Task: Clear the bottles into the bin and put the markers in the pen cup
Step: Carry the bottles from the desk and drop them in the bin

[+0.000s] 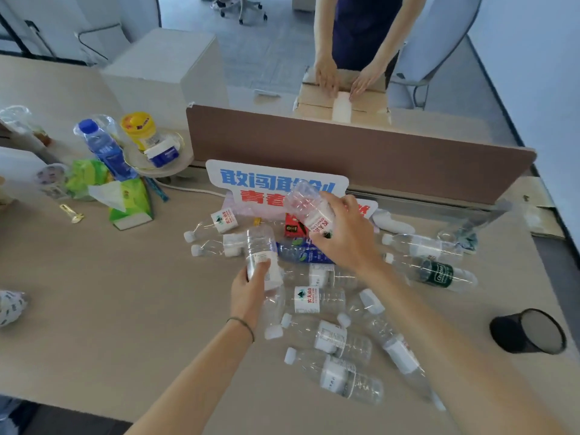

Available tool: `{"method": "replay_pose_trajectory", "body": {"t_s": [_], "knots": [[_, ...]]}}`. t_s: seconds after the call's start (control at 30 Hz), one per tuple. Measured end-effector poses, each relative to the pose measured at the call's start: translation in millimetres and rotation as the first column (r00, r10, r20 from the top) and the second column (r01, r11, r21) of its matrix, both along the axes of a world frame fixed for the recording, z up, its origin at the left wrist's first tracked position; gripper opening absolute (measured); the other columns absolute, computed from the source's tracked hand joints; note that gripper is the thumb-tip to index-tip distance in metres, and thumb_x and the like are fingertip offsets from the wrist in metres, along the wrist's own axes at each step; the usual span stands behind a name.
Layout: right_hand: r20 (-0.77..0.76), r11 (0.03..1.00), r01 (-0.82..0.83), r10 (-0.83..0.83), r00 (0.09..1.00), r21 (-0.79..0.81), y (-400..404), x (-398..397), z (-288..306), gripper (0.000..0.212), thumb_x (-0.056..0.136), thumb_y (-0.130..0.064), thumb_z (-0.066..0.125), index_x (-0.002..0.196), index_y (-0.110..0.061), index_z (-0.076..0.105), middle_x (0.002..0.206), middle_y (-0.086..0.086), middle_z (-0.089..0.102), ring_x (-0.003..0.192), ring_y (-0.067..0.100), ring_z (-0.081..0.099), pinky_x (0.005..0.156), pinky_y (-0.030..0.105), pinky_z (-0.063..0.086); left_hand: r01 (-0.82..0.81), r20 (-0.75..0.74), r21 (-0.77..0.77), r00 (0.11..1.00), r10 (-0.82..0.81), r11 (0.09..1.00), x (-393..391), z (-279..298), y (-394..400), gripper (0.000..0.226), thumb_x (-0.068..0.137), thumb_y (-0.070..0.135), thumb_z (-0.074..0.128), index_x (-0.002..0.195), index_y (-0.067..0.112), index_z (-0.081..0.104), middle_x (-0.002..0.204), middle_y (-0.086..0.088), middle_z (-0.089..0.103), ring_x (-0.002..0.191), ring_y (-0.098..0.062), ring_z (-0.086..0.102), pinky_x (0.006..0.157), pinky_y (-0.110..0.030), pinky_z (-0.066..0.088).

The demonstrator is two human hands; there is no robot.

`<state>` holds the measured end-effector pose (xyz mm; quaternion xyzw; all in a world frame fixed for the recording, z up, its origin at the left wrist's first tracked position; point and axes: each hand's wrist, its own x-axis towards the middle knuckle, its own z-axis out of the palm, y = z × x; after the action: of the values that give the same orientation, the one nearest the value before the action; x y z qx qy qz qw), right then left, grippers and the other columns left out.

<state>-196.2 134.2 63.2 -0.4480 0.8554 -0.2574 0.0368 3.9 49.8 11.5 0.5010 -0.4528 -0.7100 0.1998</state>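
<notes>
Several empty clear plastic bottles (332, 337) lie scattered on the beige desk (110, 309). My left hand (248, 293) grips one clear bottle (262, 255) held upright above the pile. My right hand (348, 237) grips another clear bottle (310, 208) with a red and white label, lifted and tilted, base up. A dark-labelled bottle (434, 271) lies at the right. A black mesh pen cup (530, 332) lies on its side near the desk's right edge. No markers or bin are visible.
A brown divider panel (361, 152) stands behind the pile, with a blue and red sign (270, 183) leaning on it. A tissue pack (131, 202), a blue bottle (105, 149) and jars crowd the left. Another person presses hands on a cardboard box (342, 102) beyond the divider.
</notes>
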Motion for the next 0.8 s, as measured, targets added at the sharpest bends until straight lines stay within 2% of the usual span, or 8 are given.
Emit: {"method": "replay_pose_trajectory", "body": {"t_s": [0.13, 0.27, 0.3, 0.37, 0.4, 0.5, 0.6, 0.8], "knots": [[0.102, 0.982, 0.159, -0.148, 0.984, -0.106, 70, 9, 31, 0.077, 0.084, -0.045, 0.072, 0.15, -0.027, 0.038, 0.111, -0.008, 0.064, 0.083, 0.007, 0.061, 0.064, 0.025, 0.052, 0.142, -0.016, -0.114, 0.989, -0.145, 0.983, -30, 16, 44, 0.091, 0.075, 0.068, 0.069, 0.151, 0.025, 0.044, 0.147, 0.005, 0.055, 0.131, -0.028, 0.057, 0.106, -0.05, 0.05], [0.176, 0.929, 0.331, -0.302, 0.937, -0.166, 154, 23, 56, 0.075, 0.083, -0.055, 0.07, 0.147, -0.029, 0.042, 0.088, -0.018, 0.064, 0.072, 0.0, 0.063, 0.057, 0.018, 0.048, 0.337, -0.072, -0.159, 0.933, -0.352, 0.928, -58, 39, 107, 0.087, 0.086, 0.061, 0.069, 0.156, 0.027, 0.033, 0.156, 0.008, 0.041, 0.142, -0.019, 0.043, 0.114, -0.047, 0.042], [0.203, 0.914, 0.365, -0.328, 0.922, -0.179, 173, 27, 60, 0.073, 0.084, -0.052, 0.072, 0.147, -0.029, 0.042, 0.09, -0.016, 0.066, 0.074, 0.002, 0.064, 0.06, 0.021, 0.051, 0.376, -0.081, -0.161, 0.917, -0.392, 0.913, -64, 43, 122, 0.081, 0.092, 0.051, 0.067, 0.158, 0.024, 0.03, 0.155, 0.009, 0.038, 0.139, -0.014, 0.044, 0.11, -0.037, 0.046], [0.226, 0.872, 0.453, -0.411, 0.883, -0.183, 218, 32, 66, 0.073, 0.086, -0.046, 0.074, 0.149, -0.03, 0.041, 0.095, -0.012, 0.069, 0.079, 0.003, 0.066, 0.066, 0.021, 0.053, 0.458, -0.079, -0.167, 0.876, -0.475, 0.873, -78, 46, 160, 0.074, 0.097, 0.041, 0.063, 0.159, 0.021, 0.027, 0.148, 0.011, 0.038, 0.113, 0.0, 0.061, 0.082, -0.013, 0.055], [0.242, 0.849, 0.495, -0.448, 0.861, -0.188, 239, 34, 68, 0.073, 0.086, -0.044, 0.075, 0.149, -0.033, 0.041, 0.095, -0.013, 0.07, 0.08, 0.002, 0.066, 0.067, 0.02, 0.053, 0.486, -0.089, -0.162, 0.859, -0.504, 0.859, -83, 48, 177, 0.073, 0.098, 0.041, 0.063, 0.159, 0.023, 0.028, 0.146, 0.01, 0.04, 0.095, 0.003, 0.068, 0.071, -0.013, 0.056], [0.342, 0.76, 0.603, -0.514, 0.786, -0.242, 303, 40, 70, 0.066, 0.085, -0.04, 0.076, 0.141, -0.041, 0.043, 0.096, -0.015, 0.071, 0.082, 0.003, 0.069, 0.07, 0.027, 0.059, 0.568, -0.08, -0.159, 0.808, -0.584, 0.808, -95, 54, 230, 0.064, 0.095, 0.045, 0.066, 0.15, 0.028, 0.04, 0.138, 0.001, 0.059, 0.078, -0.015, 0.075, 0.075, -0.034, 0.063], [0.419, 0.664, 0.691, -0.562, 0.713, -0.286, 367, 44, 73, 0.057, 0.085, -0.038, 0.078, 0.133, -0.044, 0.047, 0.101, -0.016, 0.07, 0.086, 0.002, 0.069, 0.069, 0.024, 0.059, 0.631, -0.058, -0.177, 0.759, -0.648, 0.755, -105, 61, 286, 0.024, 0.096, 0.039, 0.066, 0.118, 0.034, 0.058, 0.105, -0.001, 0.071, 0.07, -0.02, 0.069, 0.063, -0.031, 0.057], [0.524, 0.484, 0.794, -0.598, 0.606, -0.367, 500, 36, 63, 0.054, 0.087, -0.03, 0.077, 0.134, -0.04, 0.051, 0.099, -0.022, 0.069, 0.087, 0.003, 0.069, 0.072, 0.027, 0.06, 0.735, -0.013, -0.162, 0.666, -0.746, 0.659, -129, 50, 411, 0.027, 0.096, 0.034, 0.067, 0.121, 0.027, 0.059, 0.093, -0.008, 0.074, 0.067, -0.022, 0.068, 0.057, -0.031, 0.057]]}}
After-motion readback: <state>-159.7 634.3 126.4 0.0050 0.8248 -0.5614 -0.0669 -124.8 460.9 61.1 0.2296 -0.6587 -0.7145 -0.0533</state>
